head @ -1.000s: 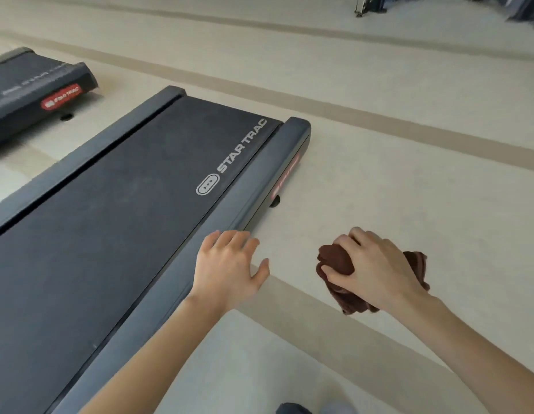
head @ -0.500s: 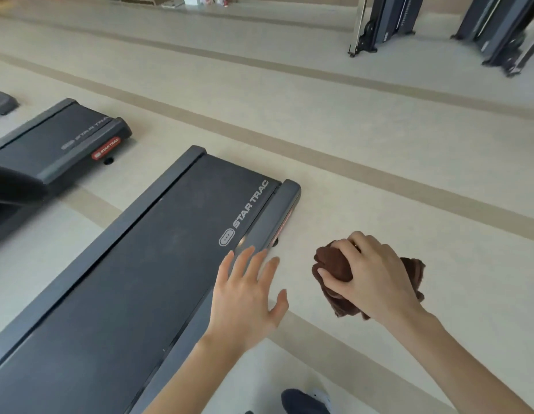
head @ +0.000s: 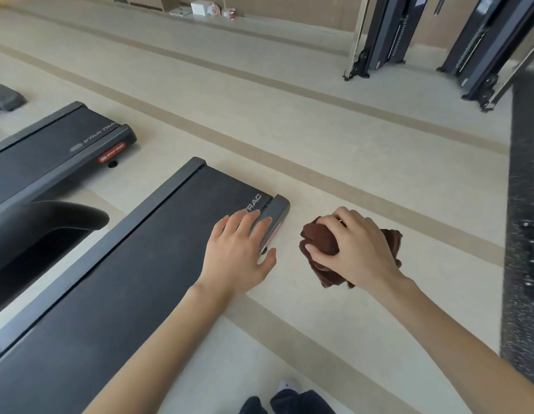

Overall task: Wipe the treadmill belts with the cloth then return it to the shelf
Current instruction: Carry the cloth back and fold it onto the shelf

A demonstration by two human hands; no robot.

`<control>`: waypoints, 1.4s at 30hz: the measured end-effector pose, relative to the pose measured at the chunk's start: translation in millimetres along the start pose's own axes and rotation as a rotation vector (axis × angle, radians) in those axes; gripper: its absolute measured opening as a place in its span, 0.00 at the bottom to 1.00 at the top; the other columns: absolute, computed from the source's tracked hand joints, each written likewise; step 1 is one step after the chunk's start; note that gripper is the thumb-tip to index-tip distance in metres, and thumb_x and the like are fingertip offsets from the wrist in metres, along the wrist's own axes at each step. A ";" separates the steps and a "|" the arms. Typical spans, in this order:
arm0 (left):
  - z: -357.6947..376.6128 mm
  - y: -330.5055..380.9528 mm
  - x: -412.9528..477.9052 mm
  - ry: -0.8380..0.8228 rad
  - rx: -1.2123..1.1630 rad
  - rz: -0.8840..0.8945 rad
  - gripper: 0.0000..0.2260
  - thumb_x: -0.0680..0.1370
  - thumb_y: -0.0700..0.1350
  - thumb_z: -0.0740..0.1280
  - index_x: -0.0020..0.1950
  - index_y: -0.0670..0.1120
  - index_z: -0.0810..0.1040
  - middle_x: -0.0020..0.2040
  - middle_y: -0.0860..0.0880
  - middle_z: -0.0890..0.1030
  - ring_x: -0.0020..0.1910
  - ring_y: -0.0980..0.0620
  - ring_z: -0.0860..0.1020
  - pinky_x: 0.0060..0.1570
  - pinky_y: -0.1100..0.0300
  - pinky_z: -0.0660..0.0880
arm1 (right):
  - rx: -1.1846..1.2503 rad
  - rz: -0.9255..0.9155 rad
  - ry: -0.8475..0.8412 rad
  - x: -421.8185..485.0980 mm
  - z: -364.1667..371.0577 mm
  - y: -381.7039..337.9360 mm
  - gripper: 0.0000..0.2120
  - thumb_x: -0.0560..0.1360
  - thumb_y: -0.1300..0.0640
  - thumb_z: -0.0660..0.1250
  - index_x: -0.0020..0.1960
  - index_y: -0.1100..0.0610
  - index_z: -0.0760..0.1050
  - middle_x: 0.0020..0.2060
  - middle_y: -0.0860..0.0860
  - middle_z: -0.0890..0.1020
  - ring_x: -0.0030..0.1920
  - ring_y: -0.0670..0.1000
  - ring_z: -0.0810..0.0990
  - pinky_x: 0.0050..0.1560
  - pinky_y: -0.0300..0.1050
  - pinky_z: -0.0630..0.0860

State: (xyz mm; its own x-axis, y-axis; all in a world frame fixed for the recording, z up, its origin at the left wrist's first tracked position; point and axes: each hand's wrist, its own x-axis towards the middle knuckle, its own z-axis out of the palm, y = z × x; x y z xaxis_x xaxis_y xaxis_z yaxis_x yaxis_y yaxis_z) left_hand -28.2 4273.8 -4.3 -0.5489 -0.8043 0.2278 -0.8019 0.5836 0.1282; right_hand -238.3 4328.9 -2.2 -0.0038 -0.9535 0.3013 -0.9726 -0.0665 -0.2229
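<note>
A crumpled dark brown cloth (head: 321, 249) is bunched in my right hand (head: 353, 249), held in the air over the pale floor to the right of the near treadmill. The near treadmill's black belt (head: 134, 264) runs from the lower left up to its rear end cap (head: 276, 210). My left hand (head: 238, 252) hovers with fingers spread over that rear right corner, holding nothing. A second treadmill belt (head: 47, 150) lies further left.
A black handrail (head: 50, 222) of the near treadmill juts in at the left. Dark weight machines (head: 385, 34) stand at the back right, and a dark speckled mat (head: 525, 204) runs along the right edge. Boxes and small items (head: 206, 8) sit by the far wall. My shoes (head: 289, 401) show at the bottom.
The view has risen and pulled back, so the treadmills look smaller and the far wall appears. My left hand has lifted and spread over the treadmill's end. The right hand keeps the cloth.
</note>
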 end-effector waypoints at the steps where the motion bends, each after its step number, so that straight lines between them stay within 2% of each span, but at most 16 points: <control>1: -2.0 0.4 4.3 0.012 0.005 -0.001 0.21 0.72 0.53 0.60 0.61 0.45 0.78 0.60 0.45 0.79 0.62 0.43 0.75 0.60 0.48 0.70 | 0.007 -0.005 0.000 3.7 -2.1 1.5 0.17 0.68 0.46 0.73 0.47 0.59 0.79 0.40 0.54 0.77 0.39 0.58 0.78 0.39 0.54 0.76; 12: -9.2 1.4 40.5 -0.005 -0.008 -0.059 0.22 0.72 0.53 0.62 0.64 0.46 0.76 0.63 0.46 0.77 0.64 0.43 0.73 0.63 0.49 0.68 | 0.067 -0.031 0.002 45.4 -15.5 21.7 0.17 0.68 0.46 0.72 0.50 0.58 0.79 0.42 0.54 0.77 0.43 0.58 0.78 0.43 0.54 0.76; 20: 2.6 -13.6 102.0 -0.042 -0.016 0.002 0.21 0.74 0.52 0.64 0.66 0.47 0.74 0.65 0.47 0.75 0.65 0.45 0.72 0.64 0.51 0.66 | 0.066 0.036 -0.015 91.7 -6.5 47.8 0.17 0.68 0.45 0.71 0.50 0.56 0.79 0.43 0.52 0.77 0.44 0.57 0.78 0.46 0.53 0.76; 27: -3.1 -55.5 192.8 -0.048 -0.006 0.035 0.23 0.76 0.55 0.61 0.70 0.51 0.69 0.69 0.50 0.71 0.69 0.48 0.66 0.67 0.54 0.59 | 0.070 0.091 0.033 180.6 -14.9 68.4 0.20 0.68 0.41 0.68 0.51 0.54 0.78 0.44 0.50 0.77 0.46 0.55 0.78 0.47 0.52 0.76; 33: -6.8 -83.1 263.1 -0.017 -0.006 0.033 0.25 0.75 0.57 0.55 0.70 0.51 0.69 0.68 0.51 0.72 0.68 0.49 0.67 0.66 0.54 0.60 | 0.086 0.073 0.118 255.2 -23.9 82.4 0.18 0.68 0.42 0.70 0.51 0.53 0.79 0.44 0.49 0.77 0.46 0.53 0.77 0.48 0.52 0.75; 38: 1.2 -98.3 307.1 -0.016 -0.029 0.024 0.24 0.75 0.56 0.57 0.70 0.51 0.70 0.68 0.50 0.72 0.68 0.48 0.67 0.66 0.53 0.61 | 0.098 0.075 0.121 293.5 -18.0 101.2 0.17 0.69 0.44 0.71 0.52 0.54 0.78 0.46 0.50 0.76 0.47 0.53 0.77 0.51 0.52 0.74; 42: 10.8 -103.5 345.1 -0.008 -0.017 0.038 0.26 0.74 0.58 0.53 0.69 0.52 0.70 0.68 0.50 0.72 0.68 0.46 0.67 0.66 0.52 0.61 | 0.064 0.028 0.158 323.0 -6.5 126.2 0.18 0.69 0.46 0.73 0.52 0.57 0.79 0.46 0.53 0.77 0.46 0.55 0.78 0.50 0.52 0.74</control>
State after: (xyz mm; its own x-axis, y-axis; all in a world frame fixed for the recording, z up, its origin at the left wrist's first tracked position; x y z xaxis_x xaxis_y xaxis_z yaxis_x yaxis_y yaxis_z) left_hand -137.2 3934.6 50.6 -0.5811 -0.7822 0.2248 -0.7762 0.6157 0.1359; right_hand -363.8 4014.4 73.0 -0.0721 -0.8974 0.4352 -0.9549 -0.0639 -0.2899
